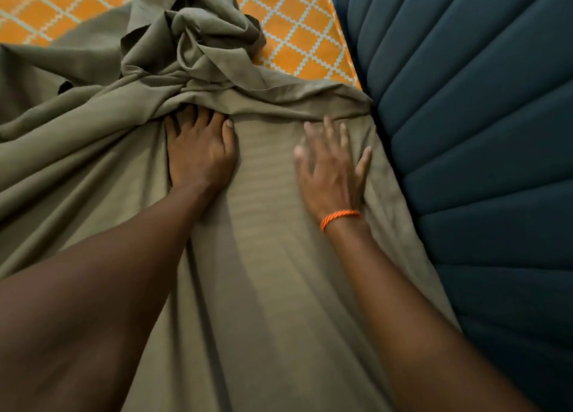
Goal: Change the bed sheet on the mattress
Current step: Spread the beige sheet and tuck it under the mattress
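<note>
Both hands are lying flat on the olive sheet (273,256), the left hand (200,151) with fingertips pressing into its bunched folds, the right hand (333,170) (orange wrist cord (339,218)) spreading released fingers beside the blue headboard (480,132), over the orange-patterned mattress (297,30).

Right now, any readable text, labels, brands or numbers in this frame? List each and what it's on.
None readable.
Olive sheet: no tag or print showing.
Orange cover: white lattice pattern only, no letters.
Blue headboard: plain padded panels.
Orange wristband on the right hand: plain cord.
</note>
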{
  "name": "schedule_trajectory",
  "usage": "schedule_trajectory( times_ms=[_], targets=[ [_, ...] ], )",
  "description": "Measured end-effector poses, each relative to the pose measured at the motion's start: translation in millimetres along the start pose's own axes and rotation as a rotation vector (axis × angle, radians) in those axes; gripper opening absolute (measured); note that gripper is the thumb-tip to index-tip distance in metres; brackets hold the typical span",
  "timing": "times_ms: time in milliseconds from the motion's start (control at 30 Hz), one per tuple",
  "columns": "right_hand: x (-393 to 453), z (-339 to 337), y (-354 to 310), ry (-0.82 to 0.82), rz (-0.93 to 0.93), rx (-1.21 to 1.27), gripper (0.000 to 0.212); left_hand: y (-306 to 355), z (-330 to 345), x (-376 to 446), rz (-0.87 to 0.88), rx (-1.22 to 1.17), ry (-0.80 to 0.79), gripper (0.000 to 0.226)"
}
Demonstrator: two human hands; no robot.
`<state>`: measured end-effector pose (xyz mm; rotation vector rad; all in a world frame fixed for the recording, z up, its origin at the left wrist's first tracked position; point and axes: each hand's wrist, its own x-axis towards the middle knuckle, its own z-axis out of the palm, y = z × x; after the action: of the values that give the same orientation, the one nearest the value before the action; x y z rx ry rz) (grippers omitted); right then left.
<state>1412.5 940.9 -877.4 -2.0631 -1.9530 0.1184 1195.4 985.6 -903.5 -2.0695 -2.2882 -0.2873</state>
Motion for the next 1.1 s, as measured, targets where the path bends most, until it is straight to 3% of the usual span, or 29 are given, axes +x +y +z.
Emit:
schedule_trajectory(
  times_ms=[67, 300, 467, 667, 933, 1033, 1100],
  targets=[
    [-8.7, 14.6, 10.6, -0.089, -0.01, -0.102, 0.064, 0.9, 1.9, -1.5, 0.003, -0.007, 0.005, 0.045],
    [21.5, 20.5, 27.3, -0.104, -0.007, -0.087, 0.074, 2.5, -7.5, 3.3, 0.018, 0.06, -0.053, 0.046],
    [53.3, 31.8, 34.8, -0.041, 0.076, -0.066, 0.066, 15.3, -9.8, 14.9, 0.056, 0.023, -0.124, 0.051],
    [130.4, 35.2, 54.9, -0.171, 0.214, 0.104, 0.06, 62.9, 5.8, 40.7, 0.072, -0.062, -0.124, 0.055],
    [178.4, 30.9, 62.2, -0.314, 0.372, 0.38, 0.058, 69.8, 11.5, 36.9, 0.025, -0.061, -0.036, 0.059],
    [172.6, 13.0, 45.3, -0.343, 0.449, 0.328, 0.056, 71.0, 8.8, 35.7, 0.008, -0.092, -0.05, 0.061],
    [163.3, 2.8, 21.2, -0.294, 0.425, 0.169, 0.05, 70.9, 6.7, 37.0, 0.0, -0.105, -0.06, 0.063]
  ],
)
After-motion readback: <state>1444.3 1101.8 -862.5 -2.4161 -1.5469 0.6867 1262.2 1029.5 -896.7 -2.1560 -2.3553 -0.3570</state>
